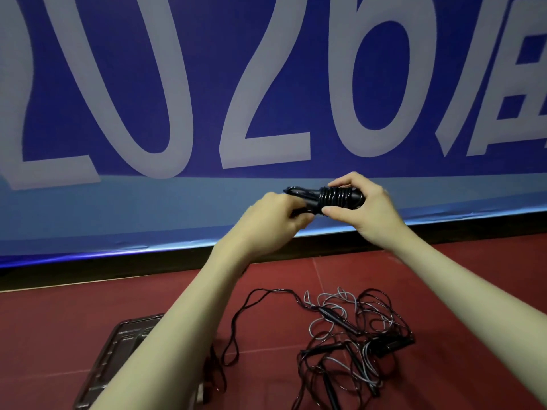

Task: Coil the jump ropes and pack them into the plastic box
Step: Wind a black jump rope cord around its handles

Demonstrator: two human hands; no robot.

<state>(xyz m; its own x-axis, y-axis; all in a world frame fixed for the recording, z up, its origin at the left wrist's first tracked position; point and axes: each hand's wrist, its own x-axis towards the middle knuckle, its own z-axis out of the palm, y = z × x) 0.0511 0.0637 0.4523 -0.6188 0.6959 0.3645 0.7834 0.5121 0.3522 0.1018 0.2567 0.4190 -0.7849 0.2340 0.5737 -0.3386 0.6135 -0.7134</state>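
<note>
Black cord wound tight round black handles: I see my right hand point(365, 208) pinching this coiled rope point(331, 198) between thumb and fingers, my left hand point(275, 217) gripping its other end, both raised before a blue banner point(148, 84). Below, tangled ropes point(349, 338) lie on the red floor point(59, 315); the clear box point(118, 350) sits at its near left.

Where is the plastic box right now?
The plastic box lies on the red floor, bottom left of the head view, partly hidden under the left forearm, left of the tangled ropes.
</note>
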